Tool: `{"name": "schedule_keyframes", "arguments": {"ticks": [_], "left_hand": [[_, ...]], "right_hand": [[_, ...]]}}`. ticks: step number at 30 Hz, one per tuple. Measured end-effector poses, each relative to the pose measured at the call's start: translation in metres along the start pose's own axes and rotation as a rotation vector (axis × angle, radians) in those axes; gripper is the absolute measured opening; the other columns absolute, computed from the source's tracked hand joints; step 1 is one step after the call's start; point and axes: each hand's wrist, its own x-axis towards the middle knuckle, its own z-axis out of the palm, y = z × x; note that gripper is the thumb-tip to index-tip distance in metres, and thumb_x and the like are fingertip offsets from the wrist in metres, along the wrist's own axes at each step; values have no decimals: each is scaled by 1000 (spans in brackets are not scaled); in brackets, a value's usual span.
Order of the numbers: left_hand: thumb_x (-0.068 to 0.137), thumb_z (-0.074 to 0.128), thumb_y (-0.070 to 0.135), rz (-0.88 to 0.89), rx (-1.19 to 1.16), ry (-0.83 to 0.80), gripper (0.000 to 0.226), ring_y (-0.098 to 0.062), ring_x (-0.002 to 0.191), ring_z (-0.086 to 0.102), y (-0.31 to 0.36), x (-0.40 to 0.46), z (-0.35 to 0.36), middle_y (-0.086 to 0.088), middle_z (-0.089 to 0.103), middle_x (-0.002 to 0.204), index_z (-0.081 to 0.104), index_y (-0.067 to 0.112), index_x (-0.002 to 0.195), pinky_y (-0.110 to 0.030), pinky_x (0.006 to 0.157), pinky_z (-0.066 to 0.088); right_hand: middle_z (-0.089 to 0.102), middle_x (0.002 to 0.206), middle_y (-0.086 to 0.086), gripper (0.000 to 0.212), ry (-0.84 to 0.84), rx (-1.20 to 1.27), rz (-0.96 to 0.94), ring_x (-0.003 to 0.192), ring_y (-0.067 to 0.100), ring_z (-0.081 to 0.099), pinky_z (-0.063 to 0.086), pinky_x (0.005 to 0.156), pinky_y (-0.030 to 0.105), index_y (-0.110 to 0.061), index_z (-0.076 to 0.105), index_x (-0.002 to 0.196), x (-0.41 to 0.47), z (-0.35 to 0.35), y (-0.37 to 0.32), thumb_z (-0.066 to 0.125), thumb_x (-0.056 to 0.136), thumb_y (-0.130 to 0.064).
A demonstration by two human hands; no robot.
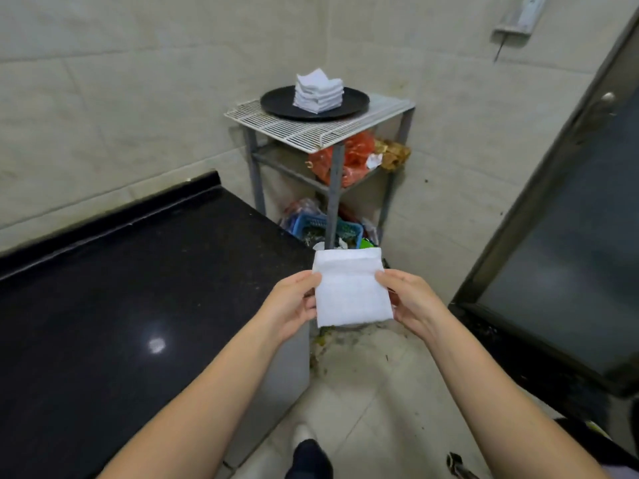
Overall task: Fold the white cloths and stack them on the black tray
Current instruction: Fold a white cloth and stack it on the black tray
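Pinching a folded white cloth by its side edges, the left hand and right hand hold it flat in the air, likely to keep the fold square before adding it to the stack on the black tray ahead.

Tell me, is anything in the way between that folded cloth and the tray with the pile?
Nothing visible blocks it. The folded cloth, held by the left hand and right hand, has open air up to the stack on the black tray.
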Motion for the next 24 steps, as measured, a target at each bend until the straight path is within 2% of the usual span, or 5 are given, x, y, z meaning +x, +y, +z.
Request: {"name": "schedule_keyframes", "arguments": {"ticks": [4, 7, 12, 15, 24], "left_hand": [[96, 50, 14, 55, -14, 31, 14, -25, 93, 68, 38, 76, 20, -13, 68, 108, 61, 10, 104, -41, 83, 55], [96, 50, 15, 148, 14, 49, 13, -19, 82, 69, 83, 135, 40, -8, 70, 97, 61, 11, 102, -37, 77, 57], [97, 48, 17, 317, 98, 55, 18, -18, 73, 66, 170, 212, 79, -8, 69, 88, 63, 7, 98, -31, 63, 58], [97, 49, 19, 417, 170, 118, 20, -12, 61, 59, 215, 247, 95, -7, 64, 82, 65, 8, 92, -21, 47, 49], [97, 49, 17, 541, 192, 340, 19, -16, 66, 59, 341, 368, 107, -6, 63, 80, 63, 5, 93, -23, 52, 53]], "right_hand": [[69, 98, 14, 18, -9, -24, -37, 82, 25, 66, 57, 70, 34, 1, 63, 104, 80, -6, -41, 56, 92, -10], [69, 104, 11, 11, -49, -63, -76, 95, 27, 65, 54, 78, 42, -8, 65, 97, 143, -5, -86, 57, 93, -13], [70, 83, 3, 10, -84, -39, -190, 68, 13, 68, 57, 57, 25, -10, 65, 89, 234, -2, -174, 56, 92, -9], [71, 92, 5, 10, -117, -56, -249, 75, 13, 69, 57, 68, 29, -13, 67, 89, 287, 5, -220, 58, 91, -10], [69, 87, 8, 12, -289, -283, -393, 71, 17, 63, 51, 64, 28, -14, 65, 82, 459, 67, -350, 58, 91, -10]]}}
